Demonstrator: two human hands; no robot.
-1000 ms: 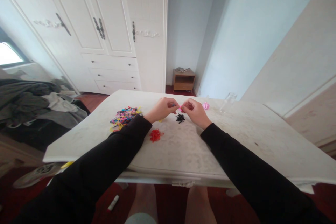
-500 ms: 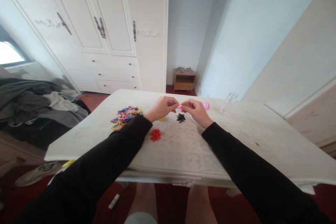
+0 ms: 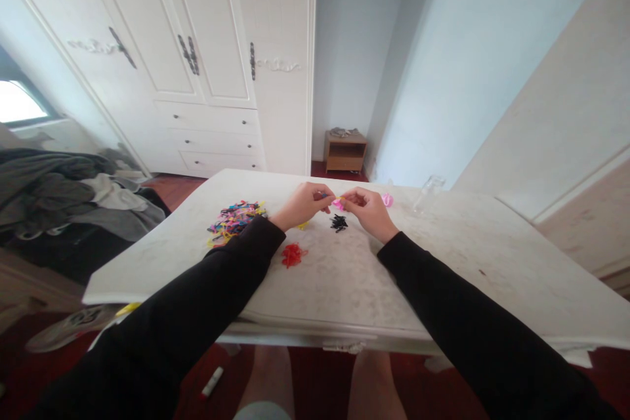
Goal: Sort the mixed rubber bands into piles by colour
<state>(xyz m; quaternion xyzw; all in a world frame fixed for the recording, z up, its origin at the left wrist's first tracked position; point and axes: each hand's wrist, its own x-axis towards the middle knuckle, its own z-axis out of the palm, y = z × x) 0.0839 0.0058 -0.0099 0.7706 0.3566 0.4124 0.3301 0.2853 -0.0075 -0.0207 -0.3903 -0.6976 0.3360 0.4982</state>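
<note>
My left hand (image 3: 306, 202) is closed in a pinch, with a bit of blue showing at its fingers that looks like a small hair band. Facing it, my right hand (image 3: 368, 209) pinches a small yellow hair band (image 3: 343, 198). Just under the fingertips shows a clump of pink bands (image 3: 338, 205); whether a finger touches it I cannot tell. Below the hands lies a pile of black bands (image 3: 338, 222). Red bands (image 3: 293, 254) form another pile nearer me. Yellow bands (image 3: 302, 226) are partly hidden by my left wrist.
A large mixed-colour heap of bands (image 3: 235, 222) lies left on the white table (image 3: 315, 302). Beyond my right hand are another pink clump (image 3: 388, 200) and a clear glass jar (image 3: 430, 194) tilted in view. A white marker (image 3: 212, 382) lies on the floor.
The hands stay almost in place, fingertips close together. A little more of the yellow band and pink clump shows between them. The view has shifted slightly.
</note>
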